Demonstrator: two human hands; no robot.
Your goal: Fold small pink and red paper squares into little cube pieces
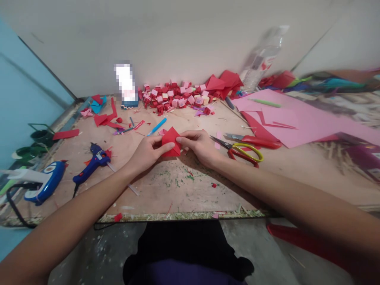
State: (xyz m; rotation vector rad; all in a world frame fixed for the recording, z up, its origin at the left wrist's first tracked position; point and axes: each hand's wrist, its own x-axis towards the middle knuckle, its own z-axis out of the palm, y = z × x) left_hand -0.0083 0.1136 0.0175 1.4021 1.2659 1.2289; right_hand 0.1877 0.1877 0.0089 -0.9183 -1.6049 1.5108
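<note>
A folded piece of red paper (171, 138) is held up between my two hands, a little above the wooden table. My left hand (151, 149) pinches its left side, with the thumb lying across the lower front. At the right edge, my right hand (199, 145) grips the paper between thumb and fingers; some of those fingertips are hidden behind it. Scissors with one yellow and one red handle (244, 152) lie just right of my right hand. Beyond my left hand rests a light blue pen-like tool (157, 126).
A heap of small red and pink folded paper pieces (175, 97) lines the wall. A blue glue gun (92, 162) lies left; a red-handled cutting tool (258, 141) and pink paper sheets (308, 114) lie right. A clear plastic bottle (263, 59) leans at the back.
</note>
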